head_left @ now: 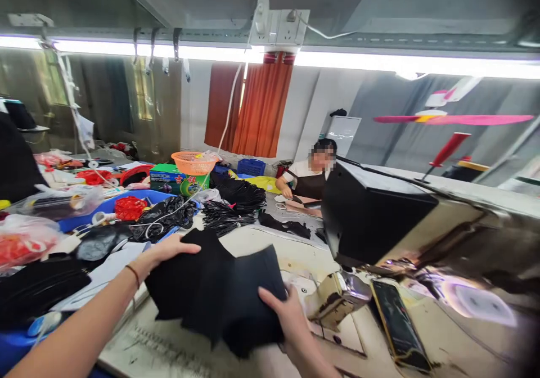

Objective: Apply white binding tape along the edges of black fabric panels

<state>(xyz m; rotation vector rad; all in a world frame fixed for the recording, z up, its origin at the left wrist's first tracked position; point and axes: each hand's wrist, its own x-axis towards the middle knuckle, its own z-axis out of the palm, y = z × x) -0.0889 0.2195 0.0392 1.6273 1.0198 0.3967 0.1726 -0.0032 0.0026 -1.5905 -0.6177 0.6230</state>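
Black fabric pieces point(219, 288) hang between my two hands above the pale worktable point(147, 333). At their upper left corner, my left hand point(175, 247) grips the cloth, thumb on top and the other fingers hidden beneath. My right hand point(287, 310) pinches the right edge of the cloth, with its thumb on the near face. The lower edge of the fabric is jagged and slightly blurred. Just right of my right hand stands the metal head of a sewing machine point(337, 299). A phone point(399, 324) lies beyond it on the table.
A large black box-shaped machine part point(375, 215) rises at the right. Bundles of black strips point(236, 198), a blue tray point(97, 206), a green box point(164, 180) and an orange basket point(194, 163) crowd the left and back. A person point(310, 175) sits across the table.
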